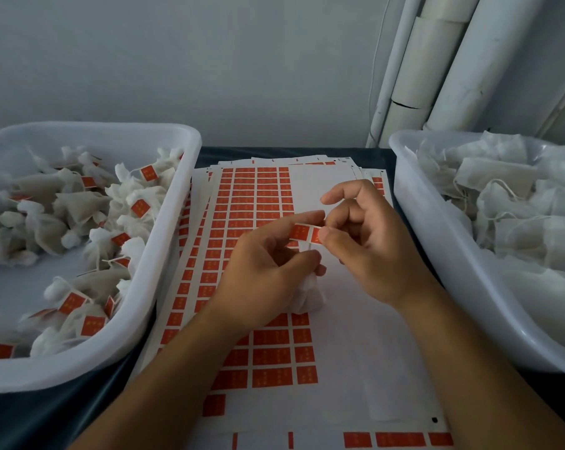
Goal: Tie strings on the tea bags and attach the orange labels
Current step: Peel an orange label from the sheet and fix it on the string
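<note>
I see two white tubs with a narrow lane between them. The left tub holds tea bags that already have orange labels. The right tub holds plain white tea bags. Their rims stand close on both sides, so my hands only have the middle strip to move in. That strip is covered by a stack of label sheets, lying flat on the dark table. The sheets reach almost to both tub rims.

My left hand and right hand meet over the sheets. Both pinch one orange label between thumb and fingertips, one hand at each end. The left hand's lower fingers also curl round a white tea bag, which hangs just below the label. A thin string runs down from the label toward the bag.
</note>
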